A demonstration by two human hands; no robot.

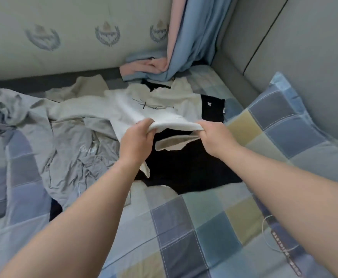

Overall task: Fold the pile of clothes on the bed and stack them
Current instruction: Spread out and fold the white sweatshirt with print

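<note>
Two bare forearms reach out; left hand [137,137] and right hand [214,137], fingers clamped, grip a soft, light white shirt [136,108] by its hem edge.

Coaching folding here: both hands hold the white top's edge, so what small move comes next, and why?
Probably lift the white top clear and shake it flat: left hand and right hand both grip its near edge, while the rest lies rumpled across the black garment.
</note>
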